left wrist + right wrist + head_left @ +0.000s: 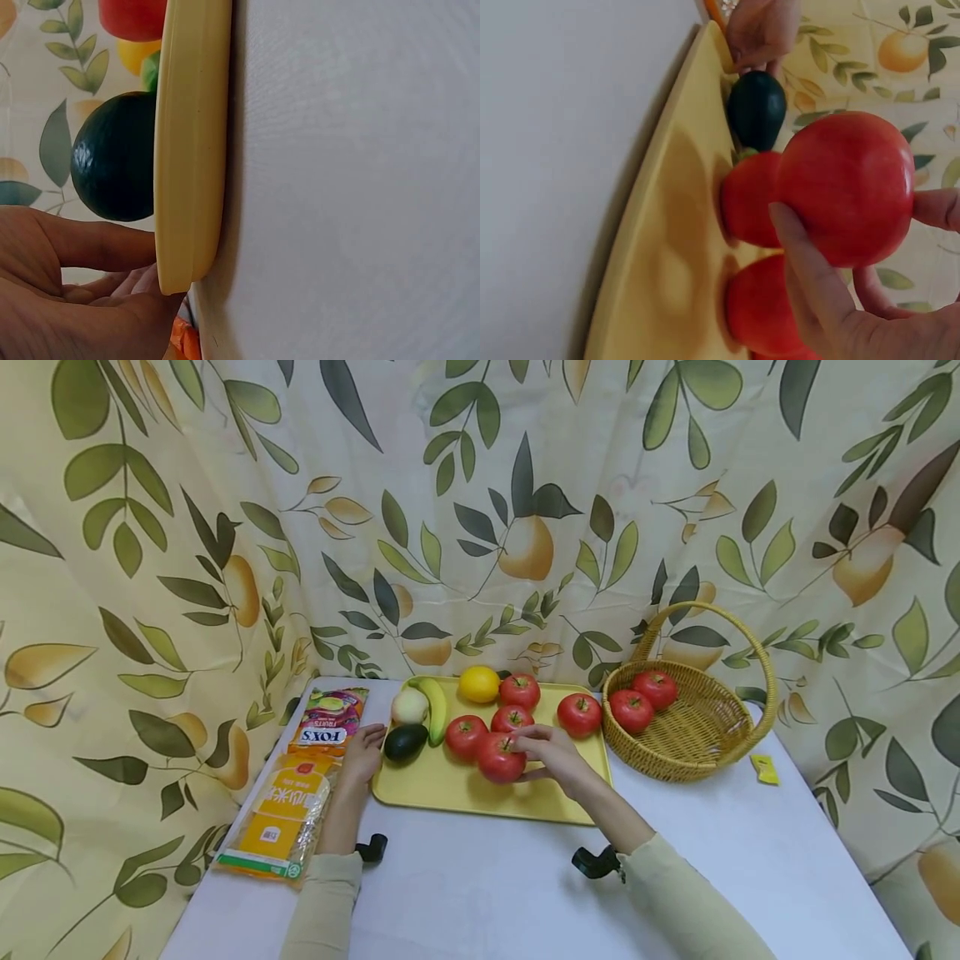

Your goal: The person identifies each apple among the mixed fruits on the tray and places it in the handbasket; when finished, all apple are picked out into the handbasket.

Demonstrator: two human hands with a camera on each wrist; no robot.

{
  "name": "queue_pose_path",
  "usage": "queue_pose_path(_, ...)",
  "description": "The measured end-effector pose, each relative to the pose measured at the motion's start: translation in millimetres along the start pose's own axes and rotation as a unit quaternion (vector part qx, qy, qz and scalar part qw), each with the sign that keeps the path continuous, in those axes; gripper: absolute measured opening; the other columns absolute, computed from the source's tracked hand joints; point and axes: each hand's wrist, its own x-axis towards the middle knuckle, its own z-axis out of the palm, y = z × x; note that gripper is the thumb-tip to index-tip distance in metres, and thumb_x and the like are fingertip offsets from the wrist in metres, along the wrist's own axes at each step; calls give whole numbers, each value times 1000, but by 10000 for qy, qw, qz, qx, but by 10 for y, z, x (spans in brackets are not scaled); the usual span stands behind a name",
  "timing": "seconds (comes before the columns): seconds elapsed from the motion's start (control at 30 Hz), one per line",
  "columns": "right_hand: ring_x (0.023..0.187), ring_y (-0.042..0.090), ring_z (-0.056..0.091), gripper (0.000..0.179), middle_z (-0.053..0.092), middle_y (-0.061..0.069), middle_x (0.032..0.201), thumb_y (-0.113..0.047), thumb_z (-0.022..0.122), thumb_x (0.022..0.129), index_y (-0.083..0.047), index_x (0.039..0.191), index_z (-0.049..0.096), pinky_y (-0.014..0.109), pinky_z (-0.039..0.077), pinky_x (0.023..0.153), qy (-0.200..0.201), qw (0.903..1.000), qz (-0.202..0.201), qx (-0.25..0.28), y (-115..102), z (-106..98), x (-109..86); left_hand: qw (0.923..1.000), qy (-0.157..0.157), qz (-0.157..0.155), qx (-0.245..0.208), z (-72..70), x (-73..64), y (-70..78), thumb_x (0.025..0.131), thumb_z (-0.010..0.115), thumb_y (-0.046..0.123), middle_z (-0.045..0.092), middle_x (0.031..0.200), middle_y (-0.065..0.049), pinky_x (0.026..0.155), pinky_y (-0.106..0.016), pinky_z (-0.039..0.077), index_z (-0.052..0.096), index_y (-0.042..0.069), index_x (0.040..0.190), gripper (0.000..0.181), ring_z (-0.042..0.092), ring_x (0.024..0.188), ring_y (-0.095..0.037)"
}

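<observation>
Right hand (551,753), mine: thumb and fingers curled about one apple (501,758), pinching it by its sides. Apple red, glossy, raised over the middle of the tray (450,789), near its front edge, clear of the tray floor.

Left hand (363,758), mine: at the left end of the tray, pinching its rim, a digit to either side. Tray yellow, rectangular, with rounded corners.

Apples on the tray, four, all red: one (467,737) near the middle, one (512,718) behind the lifted apple, one (520,691) at the back, one (579,715) toward the right end.

Other fruit on the tray: avocado (406,743), dark, by the left end, near my left hand; pale round fruit (409,706), just behind it; banana (437,710), curved, beside both; lemon (479,684), at the back edge.

Left of the tray: sweet packet (330,720), purple and red, marked FOX'S; orange bag (281,817), partly clear, lying nearer me.

Right of the tray: basket (705,718), woven, with a hooped handle, two red apples (631,711) inside; small yellow sachet (766,770), farther right.

Beneath the tray: white tablecloth (450,893). Behind the tray: leaf-printed curtain (525,468).
</observation>
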Motion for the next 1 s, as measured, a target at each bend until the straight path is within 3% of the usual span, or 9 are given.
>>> queue_pose_path(0.37,109,32,60,48,54,20,137,-20,69,96,6,135,56,51,64,83,75,9999,-89,-33,-114,-233,49,9999,50,-19,-96,-28,-23,-14,94,27,-18,46,153,-33,124,-46,33,40,-12,150,58,43,146,-43)
queue_pose_path(0.8,114,32,58,52,47,23,145,-18,68,98,7,140,52,50,64,85,347,9985,-221,-362,-290,-648,-99,9998,0,-38,-200,35,3,14,97,28,-17,45,153,-33,124,-45,32,39,-12,150,55,43,146,-43)
queue_pose_path(1.0,103,25,64,52,51,23,140,-18,68,100,7,141,50,49,63,85,418,9982,-265,-344,-331,-813,-171,9998,-9,-18,-201,27,11,-12,93,27,-19,45,153,-34,124,-45,33,39,-13,150,58,43,146,-44)
